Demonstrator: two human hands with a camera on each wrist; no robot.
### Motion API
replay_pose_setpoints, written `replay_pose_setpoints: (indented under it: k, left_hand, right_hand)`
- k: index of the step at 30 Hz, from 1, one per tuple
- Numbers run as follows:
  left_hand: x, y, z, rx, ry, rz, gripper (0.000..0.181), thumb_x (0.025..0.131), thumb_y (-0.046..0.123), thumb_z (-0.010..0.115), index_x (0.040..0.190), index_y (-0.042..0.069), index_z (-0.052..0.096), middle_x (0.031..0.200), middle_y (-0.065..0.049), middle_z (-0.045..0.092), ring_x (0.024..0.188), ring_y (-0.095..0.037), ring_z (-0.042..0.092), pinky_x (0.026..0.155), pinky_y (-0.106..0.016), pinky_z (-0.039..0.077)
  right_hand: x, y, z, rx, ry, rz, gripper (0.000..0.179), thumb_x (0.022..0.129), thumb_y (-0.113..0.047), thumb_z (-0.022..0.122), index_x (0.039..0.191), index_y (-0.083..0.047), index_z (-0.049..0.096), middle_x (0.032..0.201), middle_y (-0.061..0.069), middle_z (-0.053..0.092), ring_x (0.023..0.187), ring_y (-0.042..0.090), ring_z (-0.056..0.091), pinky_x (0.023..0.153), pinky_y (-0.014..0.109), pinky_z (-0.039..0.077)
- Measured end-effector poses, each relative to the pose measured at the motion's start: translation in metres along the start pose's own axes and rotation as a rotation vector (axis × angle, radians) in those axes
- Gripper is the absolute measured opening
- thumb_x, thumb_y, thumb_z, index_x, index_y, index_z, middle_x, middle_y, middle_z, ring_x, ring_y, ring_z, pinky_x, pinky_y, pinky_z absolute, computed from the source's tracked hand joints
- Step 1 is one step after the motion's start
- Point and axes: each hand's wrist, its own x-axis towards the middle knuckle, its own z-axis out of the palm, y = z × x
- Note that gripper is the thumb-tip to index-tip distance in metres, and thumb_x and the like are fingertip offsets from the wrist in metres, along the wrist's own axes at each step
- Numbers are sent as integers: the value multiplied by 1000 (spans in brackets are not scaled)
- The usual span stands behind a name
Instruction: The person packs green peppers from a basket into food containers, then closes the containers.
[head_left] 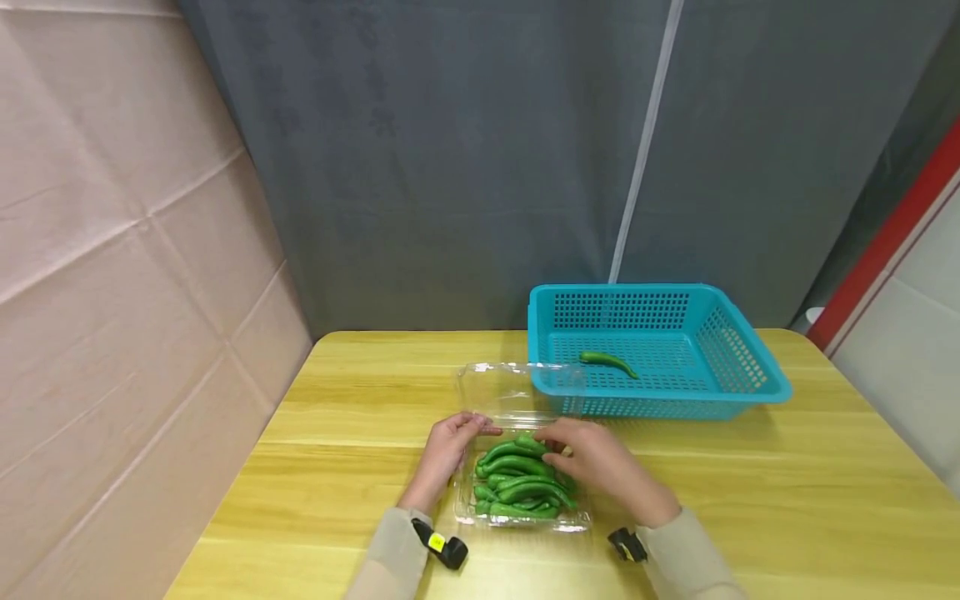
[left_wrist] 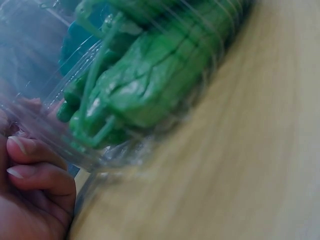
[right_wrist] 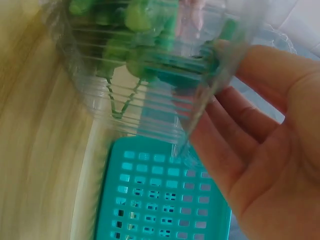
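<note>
A clear plastic clamshell container [head_left: 522, 523] stands on the table, its hinged lid [head_left: 495, 392] raised at the back. Long green chili peppers [head_left: 525, 487] lie heaped in it, mostly crosswise. My left hand [head_left: 447, 450] pinches the container's left edge near the hinge; curled fingers [left_wrist: 42, 175] meet the plastic in the left wrist view. At the back right, my right hand [head_left: 585, 454] reaches over the rim, thumb and fingers about a green pepper [head_left: 528, 442]. That grip is partly hidden; in the right wrist view the thumb [right_wrist: 265, 65] lies close to a pepper's tip [right_wrist: 228, 30].
Behind and right of the container sits a turquoise perforated basket [head_left: 750, 367], holding one green pepper [head_left: 609, 362]. The raised lid overlaps its near left corner in view. Grey cloth [head_left: 450, 167] hangs behind the wooden table [head_left: 337, 433].
</note>
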Motion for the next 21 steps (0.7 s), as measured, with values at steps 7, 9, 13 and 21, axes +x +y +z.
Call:
replay_pose_setpoints:
  k: [7, 9, 13, 21]
  left_hand:
    - [-7, 19, -2, -35, -47, -24, 37, 92, 34, 49, 111, 3, 58, 99, -5, 67, 37, -5, 31, 32, -21, 26]
    - [-11, 26, -2, -35, -62, -27, 36, 93, 30, 47, 112, 1, 56, 101, -8, 66, 37, -5, 31, 32, -21, 27]
    - [-12, 28, -1, -30, -66, -16, 34, 93, 29, 47, 111, 1, 57, 102, -10, 65, 36, -5, 30, 31, -22, 27]
    - [-1, 3, -1, -23, -14, -27, 36, 87, 44, 51, 103, 13, 62, 96, -2, 67, 36, -6, 30, 30, -22, 25]
  right_hand:
    - [0, -6, 4, -79, -74, -45, 27, 79, -22, 67, 105, -13, 65, 96, -3, 63, 86, 12, 57, 75, 31, 48]
    - [0, -7, 5, -88, -89, -48, 27, 79, -22, 67, 104, -14, 66, 97, -3, 63, 87, 13, 58, 76, 32, 48]
    - [0, -8, 8, -84, -109, -68, 25, 78, -21, 67, 102, -14, 67, 90, -6, 62, 78, 8, 56, 69, 27, 48]
    - [-2, -10, 14, -56, -143, -61, 25, 76, -17, 69, 101, -15, 68, 84, -9, 57, 71, 2, 51, 64, 21, 46]
